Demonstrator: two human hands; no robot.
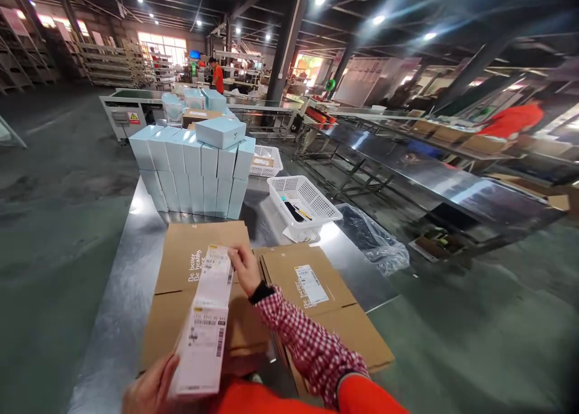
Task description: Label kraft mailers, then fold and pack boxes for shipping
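Observation:
A strip of white shipping labels [210,317] stretches between my two hands above a flat brown carton [178,257]. My left hand [151,384] grips the strip's near end at the lower left, fingers closed along its edge. At the far end, my right hand [244,269] pinches the top label by its right edge. To the right lies a stack of flat cartons [335,281], the top one bearing a stuck-on label [311,284]. Both cartons carry printed words, partly covered by labels.
Light blue boxes [190,185] stand stacked at the table's far left. A white plastic basket [303,197] holds a black item and a pen-like object. Clear plastic wrap [375,236] hangs off the metal table's [108,317] right side. Two people in orange are further back.

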